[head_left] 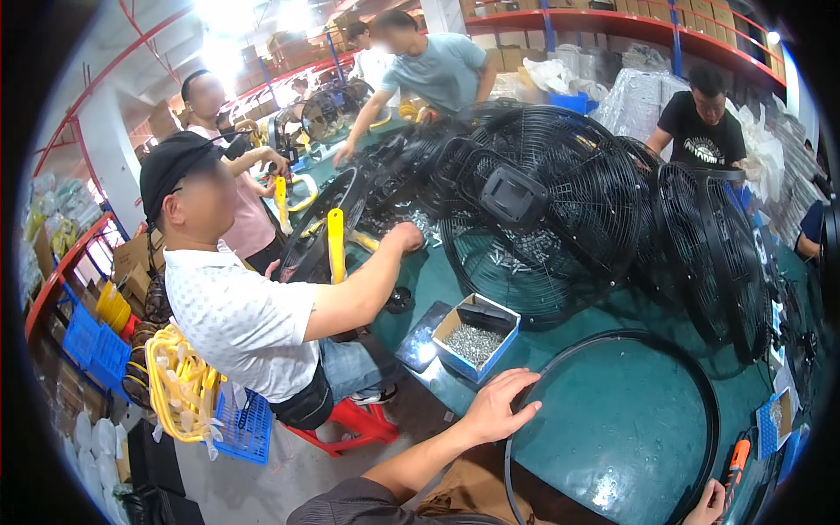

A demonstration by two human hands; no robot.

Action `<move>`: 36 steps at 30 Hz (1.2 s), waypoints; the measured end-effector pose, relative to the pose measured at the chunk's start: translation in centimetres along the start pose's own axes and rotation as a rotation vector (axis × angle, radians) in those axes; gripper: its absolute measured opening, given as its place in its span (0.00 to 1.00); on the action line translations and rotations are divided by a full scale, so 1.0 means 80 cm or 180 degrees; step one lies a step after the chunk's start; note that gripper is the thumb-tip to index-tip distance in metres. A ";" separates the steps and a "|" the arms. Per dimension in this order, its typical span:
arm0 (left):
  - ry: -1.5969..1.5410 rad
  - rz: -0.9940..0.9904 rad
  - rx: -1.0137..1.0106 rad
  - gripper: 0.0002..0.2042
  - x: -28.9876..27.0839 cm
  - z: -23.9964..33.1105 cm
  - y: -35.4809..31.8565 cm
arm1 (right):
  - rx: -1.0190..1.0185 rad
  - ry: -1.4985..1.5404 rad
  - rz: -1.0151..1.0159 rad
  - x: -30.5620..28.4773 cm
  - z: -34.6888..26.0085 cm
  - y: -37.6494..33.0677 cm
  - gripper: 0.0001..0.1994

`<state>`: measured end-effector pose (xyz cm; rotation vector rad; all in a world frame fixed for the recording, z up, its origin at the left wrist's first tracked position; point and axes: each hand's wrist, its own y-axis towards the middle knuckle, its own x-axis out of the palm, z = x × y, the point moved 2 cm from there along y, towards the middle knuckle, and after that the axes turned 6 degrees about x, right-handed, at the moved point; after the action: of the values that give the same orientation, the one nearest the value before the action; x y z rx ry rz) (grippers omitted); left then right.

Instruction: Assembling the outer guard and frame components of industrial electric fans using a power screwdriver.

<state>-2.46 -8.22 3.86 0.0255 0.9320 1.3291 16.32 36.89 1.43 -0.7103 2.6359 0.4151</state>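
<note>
A large black ring point(713, 411) lies before me, partly on the green tabletop and partly over its near edge. At the ring's left side is my left hand point(499, 409), thumb and fingers apart, touching the rim. My right hand point(705, 507) is at the lower right with its fingers closed on the rim; the picture's edge cuts off part of it. Beyond my left hand stands a blue-and-white box point(477, 346) of small metal screws, with a black piece lying across it. A tool with an orange handle point(739, 459) lies just right of the ring.
Black fan grilles point(560, 192) are piled across the table's middle and right. A smaller screw box point(774, 424) sits at the right edge. A person in a white shirt point(236, 289) sits at left, reaching across; other people work around the table. A dark flat panel point(423, 337) adjoins the screw box.
</note>
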 end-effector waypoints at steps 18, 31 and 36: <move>-0.0039 -0.0024 -0.0081 0.21 0.020 -0.002 0.005 | -0.0116 0.0214 0.0059 0.001 -0.014 0.000 0.05; -0.0019 -0.0227 -0.0134 0.20 0.023 0.010 0.008 | -0.1712 -0.1781 0.0299 -0.088 -0.096 0.134 0.09; -0.0020 -0.0213 -0.0253 0.20 0.024 0.012 0.007 | -0.0129 -0.2405 -0.0184 -0.113 -0.076 0.293 0.10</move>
<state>-2.46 -6.01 3.76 -0.0623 0.8670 1.3022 9.41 57.84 14.96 -0.5044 1.8961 0.5837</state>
